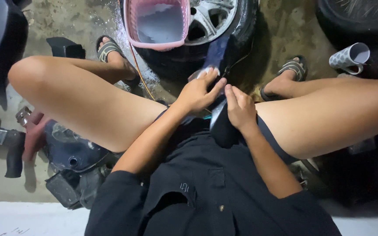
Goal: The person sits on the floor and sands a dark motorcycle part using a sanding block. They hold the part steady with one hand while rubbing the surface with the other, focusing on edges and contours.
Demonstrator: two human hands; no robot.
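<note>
I sit with my knees apart over a wet concrete floor. My left hand (196, 92) grips the upper part of a dark blue glossy panel (217, 54) that stands between my legs, and a pale sponge or cloth (200, 73) shows at its fingertips. My right hand (240, 107) closes on the same panel lower down, where a lighter strip (217, 114) shows. The panel leans against a black tyre with a silver alloy wheel (211, 17).
A pink basket (130, 24) with soapy water sits on the wheel. A thin orange cord (140, 72) runs down the floor. A white dotted mug (351, 57) lies on its side at the right by another tyre (355, 19). Dark motorcycle parts (73, 161) lie at the left.
</note>
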